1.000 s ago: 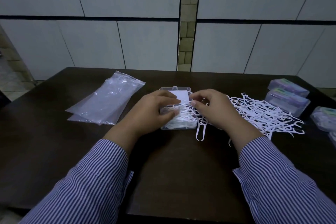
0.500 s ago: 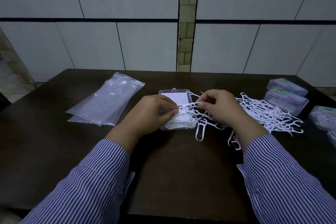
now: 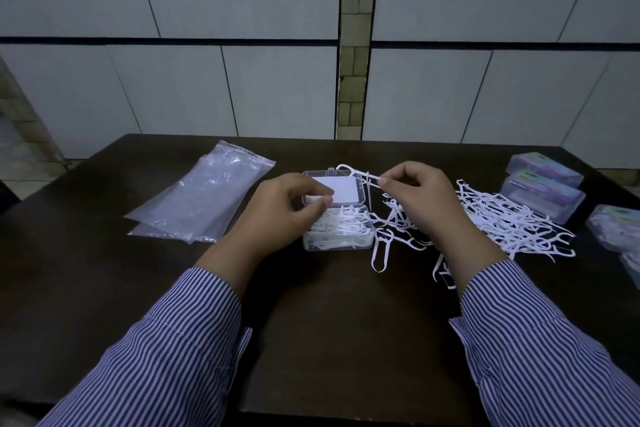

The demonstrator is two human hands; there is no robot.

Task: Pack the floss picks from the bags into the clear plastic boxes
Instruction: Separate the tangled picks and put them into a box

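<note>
An open clear plastic box (image 3: 337,243) sits mid-table, its lower half full of white floss picks, its lid (image 3: 346,191) laid back with a white label inside. My left hand (image 3: 287,211) rests over the box's left side, thumb and fingers curled at its edge. My right hand (image 3: 419,198) pinches a white floss pick (image 3: 356,173) lifted above the lid's right corner. A loose heap of floss picks (image 3: 509,222) spreads to the right of the box.
Empty clear plastic bags (image 3: 204,201) lie to the left on the dark table (image 3: 329,340). Closed filled boxes (image 3: 543,187) are stacked at the right, with more boxes (image 3: 616,229) at the right edge. A tiled wall stands behind.
My right hand has lifted a pick up and away from the box, toward the lid's far right corner. My left hand stayed at the box's left side.
</note>
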